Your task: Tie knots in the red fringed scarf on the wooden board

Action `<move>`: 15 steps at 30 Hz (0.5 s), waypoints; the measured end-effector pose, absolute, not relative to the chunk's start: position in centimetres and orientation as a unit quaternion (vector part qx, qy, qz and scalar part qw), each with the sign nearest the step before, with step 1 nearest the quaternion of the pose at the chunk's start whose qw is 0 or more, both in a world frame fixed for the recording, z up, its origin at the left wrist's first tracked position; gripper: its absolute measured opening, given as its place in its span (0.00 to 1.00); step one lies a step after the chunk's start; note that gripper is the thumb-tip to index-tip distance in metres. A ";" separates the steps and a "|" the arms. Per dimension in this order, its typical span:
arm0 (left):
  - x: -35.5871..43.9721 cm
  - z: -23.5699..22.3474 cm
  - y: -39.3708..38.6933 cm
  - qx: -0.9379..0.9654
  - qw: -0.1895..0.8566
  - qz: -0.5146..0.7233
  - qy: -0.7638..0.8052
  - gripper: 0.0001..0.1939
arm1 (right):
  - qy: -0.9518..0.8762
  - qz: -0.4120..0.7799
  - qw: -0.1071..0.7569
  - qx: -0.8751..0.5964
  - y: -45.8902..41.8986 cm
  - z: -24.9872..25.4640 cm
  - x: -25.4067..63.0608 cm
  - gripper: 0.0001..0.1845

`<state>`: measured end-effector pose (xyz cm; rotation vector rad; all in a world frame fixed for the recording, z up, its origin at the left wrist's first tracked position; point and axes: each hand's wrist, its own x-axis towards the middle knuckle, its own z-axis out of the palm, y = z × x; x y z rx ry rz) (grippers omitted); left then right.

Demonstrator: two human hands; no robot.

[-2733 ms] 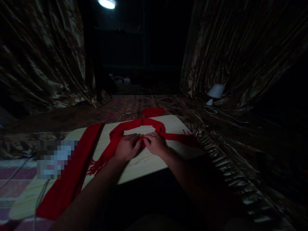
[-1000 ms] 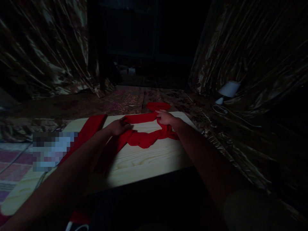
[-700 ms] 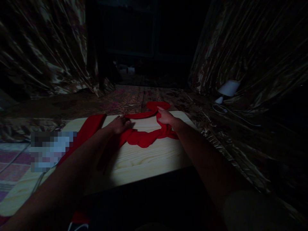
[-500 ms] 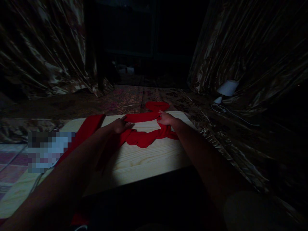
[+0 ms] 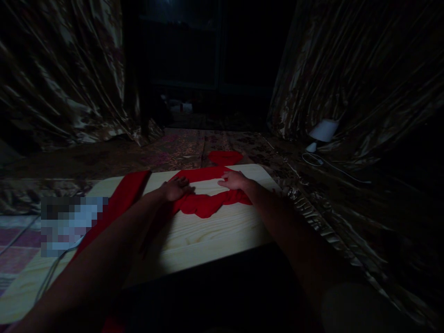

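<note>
A red cloth [image 5: 203,205] lies on a pale wooden table [image 5: 208,236]; its bunched near edge and flatter far strip leave a gap of bare wood between them. My left hand [image 5: 178,187] rests palm down on the left part of this cloth, fingers spread and open. Over the cloth's right side is my right hand [image 5: 233,180], its fingers stretched leftward and apart, holding nothing that I can see. My right forearm covers part of the cloth's right end. Dim light blurs the finer detail.
Left of my left forearm runs a long folded red cloth [image 5: 130,189], beside a pixelated patch with a cable. Another red piece [image 5: 225,157] lies beyond the table's far edge. A white lamp [image 5: 324,131] with its cord stands at right. Patterned curtains [image 5: 83,83] hang on both sides.
Both hands have let go of the red cloth's far strip and opened. My right hand has shifted left and toward me; the left has slid slightly right and nearer.
</note>
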<state>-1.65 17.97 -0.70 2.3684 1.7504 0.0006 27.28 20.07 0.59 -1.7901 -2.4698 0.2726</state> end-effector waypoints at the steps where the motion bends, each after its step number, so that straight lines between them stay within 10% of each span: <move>1: -1.6 -0.2 17.3 0.795 0.105 0.000 0.598 0.33 | -0.801 0.067 0.072 -0.591 19.4 0.9 27.0 0.22; 7: 0.2 1.6 7.1 0.814 -0.001 0.150 0.561 0.29 | -0.807 -0.041 0.301 -0.506 9.6 2.0 24.0 0.12; 15: 2.0 -4.4 -2.1 0.844 0.002 0.174 0.508 0.28 | -0.819 0.004 0.242 -0.520 0.2 -2.0 22.9 0.06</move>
